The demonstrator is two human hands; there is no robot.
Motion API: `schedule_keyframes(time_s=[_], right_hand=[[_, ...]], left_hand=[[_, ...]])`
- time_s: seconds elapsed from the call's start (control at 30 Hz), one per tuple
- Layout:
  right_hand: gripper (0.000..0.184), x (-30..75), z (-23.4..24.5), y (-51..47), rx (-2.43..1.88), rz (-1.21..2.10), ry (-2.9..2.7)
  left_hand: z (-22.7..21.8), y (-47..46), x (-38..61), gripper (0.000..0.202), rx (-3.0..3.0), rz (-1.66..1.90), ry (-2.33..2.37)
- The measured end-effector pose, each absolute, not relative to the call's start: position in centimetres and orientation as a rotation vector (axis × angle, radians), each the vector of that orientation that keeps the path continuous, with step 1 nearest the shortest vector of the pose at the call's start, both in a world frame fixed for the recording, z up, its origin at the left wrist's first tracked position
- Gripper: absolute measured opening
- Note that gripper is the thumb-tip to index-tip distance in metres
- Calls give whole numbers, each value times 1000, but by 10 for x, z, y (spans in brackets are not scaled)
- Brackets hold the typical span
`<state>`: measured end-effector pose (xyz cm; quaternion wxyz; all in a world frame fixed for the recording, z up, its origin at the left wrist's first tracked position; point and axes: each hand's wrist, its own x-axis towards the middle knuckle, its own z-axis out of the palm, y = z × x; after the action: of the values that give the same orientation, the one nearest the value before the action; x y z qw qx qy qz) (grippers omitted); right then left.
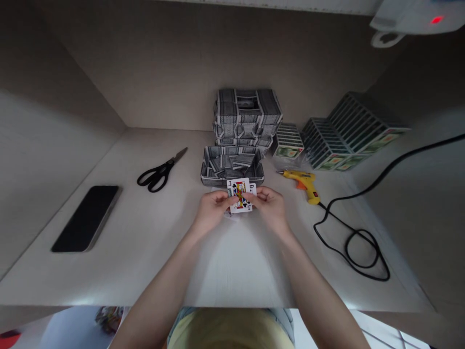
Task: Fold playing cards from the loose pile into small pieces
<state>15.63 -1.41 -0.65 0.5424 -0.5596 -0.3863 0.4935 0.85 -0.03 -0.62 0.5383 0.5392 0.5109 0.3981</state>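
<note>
Showing a jack over a queen, the playing cards (240, 190) are just on the near side of the open box (214, 181), pinched in the grip of left hand (212, 208) and right hand (271, 206). Behind the box stands a patterned stack (227, 114); right of it, a yellow glue gun (307, 181); left, black scissors (164, 170); farther left, a phone (87, 218).

Left hand (211, 209) and right hand (272, 207) pinch cards (240, 188) near a box (214, 181). Scissors (162, 173) lie left, a glue gun (305, 180) right
</note>
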Motion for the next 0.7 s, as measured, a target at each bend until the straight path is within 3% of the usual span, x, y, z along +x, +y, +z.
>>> schedule_keyframes(time_s=[0.33, 0.7], right_hand=[[28, 162, -2, -14, -1248, 1260, -994], [24, 161, -15, -15, -1367, 914, -1206]], left_hand=[[-8, -1, 8, 23, 1230, 1039, 1270], [-14, -10, 15, 27, 1391, 1066, 1296]])
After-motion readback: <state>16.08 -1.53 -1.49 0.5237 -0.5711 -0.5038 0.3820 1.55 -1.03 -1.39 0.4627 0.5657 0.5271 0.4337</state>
